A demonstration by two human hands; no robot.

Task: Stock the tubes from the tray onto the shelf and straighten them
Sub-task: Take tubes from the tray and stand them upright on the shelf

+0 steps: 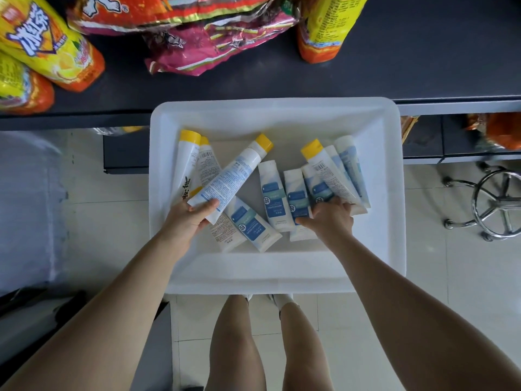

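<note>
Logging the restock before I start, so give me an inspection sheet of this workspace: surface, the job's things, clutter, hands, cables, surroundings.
Surface: dark shelf, no job items on it yet.
Job's things: white tray holds the tubes, jumbled and overlapping.
Clutter: snack bags along the shelf's back.
Grippers: left hand grips a yellow-capped tube by its flat end; right hand grasps the right-side tubes.
Cables: nothing seen.
Surroundings: tiled floor, chrome stool base at right.
</note>
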